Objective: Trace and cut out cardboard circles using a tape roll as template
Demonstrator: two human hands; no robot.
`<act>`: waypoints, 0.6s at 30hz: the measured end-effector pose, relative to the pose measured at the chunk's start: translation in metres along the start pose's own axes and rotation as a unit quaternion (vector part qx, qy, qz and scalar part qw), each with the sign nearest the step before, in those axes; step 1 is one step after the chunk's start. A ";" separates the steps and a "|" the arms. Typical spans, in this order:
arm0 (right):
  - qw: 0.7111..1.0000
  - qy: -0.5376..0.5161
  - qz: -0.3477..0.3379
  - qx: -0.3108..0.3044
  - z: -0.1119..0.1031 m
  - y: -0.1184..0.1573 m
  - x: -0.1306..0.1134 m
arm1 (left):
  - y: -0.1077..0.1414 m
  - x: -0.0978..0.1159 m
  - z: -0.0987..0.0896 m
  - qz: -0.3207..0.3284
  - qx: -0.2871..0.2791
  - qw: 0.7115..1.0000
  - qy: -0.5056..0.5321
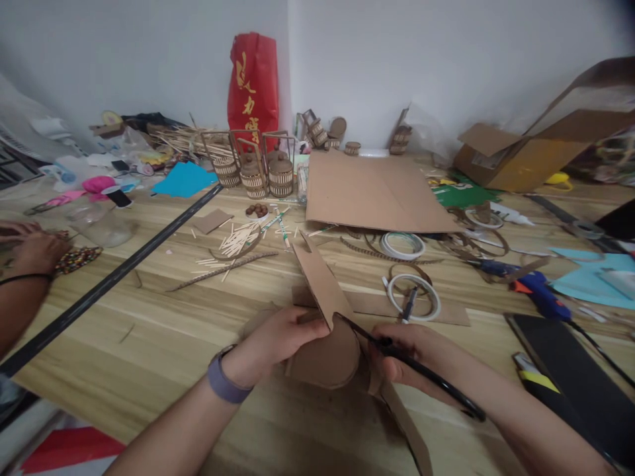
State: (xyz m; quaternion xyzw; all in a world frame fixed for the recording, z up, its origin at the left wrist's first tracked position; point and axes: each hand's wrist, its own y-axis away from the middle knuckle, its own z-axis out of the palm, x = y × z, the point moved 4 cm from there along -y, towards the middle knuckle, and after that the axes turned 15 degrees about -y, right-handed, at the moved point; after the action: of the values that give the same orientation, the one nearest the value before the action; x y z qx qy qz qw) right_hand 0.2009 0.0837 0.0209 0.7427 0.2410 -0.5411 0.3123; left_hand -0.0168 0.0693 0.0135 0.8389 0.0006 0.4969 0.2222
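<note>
My left hand (275,344), with a purple band at the wrist, pinches a brown cardboard piece (322,274) whose long flap slants up and away. Below the fingers is a rounded cardboard part (325,360); a narrow strip (407,423) curves down towards me. My right hand (417,354) is closed around black scissors (431,373), seen nearly edge-on. Their blades meet the cardboard's edge just right of my left fingertips. Behind the hands lies a flat cardboard strip (377,304), with a tape roll (414,297) and a marker (409,304) on it.
A large cardboard sheet (372,192) lies farther back, beside small stick baskets (253,175). Loose matchsticks (238,238) are left of centre. At right are a blue glue gun (543,294), a box cutter (536,377) and an open box (516,155). Another person's hands (42,248) work at left.
</note>
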 end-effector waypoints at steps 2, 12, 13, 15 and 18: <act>1.000 0.010 0.010 -0.003 -0.001 0.000 0.000 | 0.000 0.000 0.001 -0.008 -0.009 1.000 0.017; 0.997 0.019 0.073 0.012 0.007 0.001 -0.008 | 0.003 0.008 0.001 0.038 0.029 0.990 -0.135; 0.997 0.016 0.073 0.015 0.007 0.001 -0.008 | 0.002 0.007 0.001 0.030 0.022 0.992 -0.122; 0.997 0.003 0.068 0.021 0.007 0.000 -0.008 | 0.002 0.005 0.002 0.020 -0.006 0.998 -0.063; 0.998 -0.027 0.059 0.015 0.008 -0.002 -0.010 | 0.002 0.004 0.007 0.003 -0.066 0.997 0.042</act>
State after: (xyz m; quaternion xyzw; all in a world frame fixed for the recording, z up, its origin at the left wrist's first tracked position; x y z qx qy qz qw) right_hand 0.1913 0.0789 0.0287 0.7454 0.1800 -0.5452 0.3387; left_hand -0.0094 0.0656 0.0149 0.8006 -0.0253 0.5315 0.2756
